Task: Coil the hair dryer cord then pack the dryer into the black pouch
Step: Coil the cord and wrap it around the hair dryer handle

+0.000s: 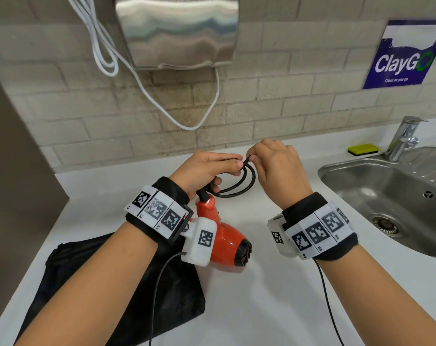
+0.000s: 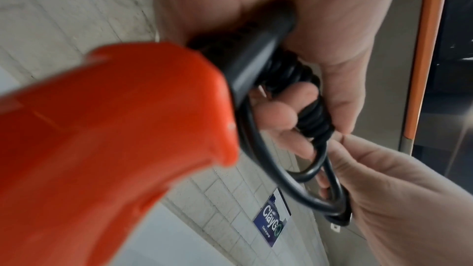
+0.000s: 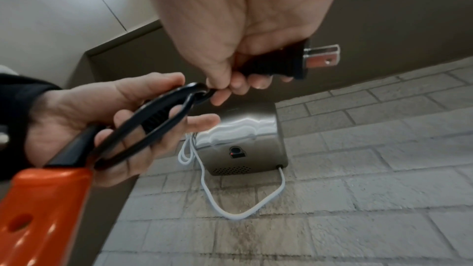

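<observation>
The orange hair dryer (image 1: 224, 239) hangs by its cord above the white counter, partly hidden behind my left wrist; its handle shows close up (image 2: 107, 128) (image 3: 43, 205). Its black cord (image 1: 239, 182) is wound in loops. My left hand (image 1: 207, 171) holds the looped cord (image 2: 309, 120) (image 3: 153, 124) near the dryer's handle. My right hand (image 1: 276, 166) pinches the cord's end against the loops and holds the plug (image 3: 289, 64), whose metal prongs stick out. The black pouch (image 1: 127, 283) lies flat on the counter under my left forearm.
A steel sink (image 1: 396, 193) with a tap (image 1: 404, 136) and a yellow sponge (image 1: 363, 149) lies to the right. A steel hand dryer (image 1: 177, 31) with a white cable (image 1: 147, 88) hangs on the tiled wall. A brown panel (image 1: 14, 171) borders the counter's left.
</observation>
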A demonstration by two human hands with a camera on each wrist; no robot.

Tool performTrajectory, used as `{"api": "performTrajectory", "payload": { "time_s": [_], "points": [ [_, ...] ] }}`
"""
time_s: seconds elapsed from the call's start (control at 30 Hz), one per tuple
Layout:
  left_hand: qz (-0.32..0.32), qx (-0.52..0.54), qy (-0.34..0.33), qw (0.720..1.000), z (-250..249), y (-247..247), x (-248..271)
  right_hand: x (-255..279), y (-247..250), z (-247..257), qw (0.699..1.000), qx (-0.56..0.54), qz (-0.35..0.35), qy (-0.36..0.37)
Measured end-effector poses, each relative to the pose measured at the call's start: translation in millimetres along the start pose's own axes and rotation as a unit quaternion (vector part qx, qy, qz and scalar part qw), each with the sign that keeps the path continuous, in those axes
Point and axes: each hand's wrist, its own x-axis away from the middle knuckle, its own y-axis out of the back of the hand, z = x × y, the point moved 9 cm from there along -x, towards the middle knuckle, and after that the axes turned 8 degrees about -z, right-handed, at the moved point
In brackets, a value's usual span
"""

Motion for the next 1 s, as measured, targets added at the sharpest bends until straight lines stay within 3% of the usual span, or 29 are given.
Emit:
{"api": "performTrajectory", "payload": {
  "time_s": [0.23,0.47,0.83,1.0],
  "points": [
    [0.021,-0.03,0.01,0.999,0.7,-8.1,6.9,0.8,10.0,17.5,0.998,0.028,-0.047,0.016],
    [-0.018,0.0,-0.015,1.0,-2.5,-3.4,7.2,1.6,14.5,22.5,0.998,-0.04,-0.042,-0.002],
    [-0.021,0.0,-0.044,0.999,-5.1,-3.6,9.2,5.3,18.0,19.1,0.996,-0.078,-0.039,-0.014],
    [-0.067,0.009,-0.047,0.997,-4.0,6.3,4.8,4.2,15.9,10.4,0.999,0.01,-0.017,-0.035]
  ]
}}
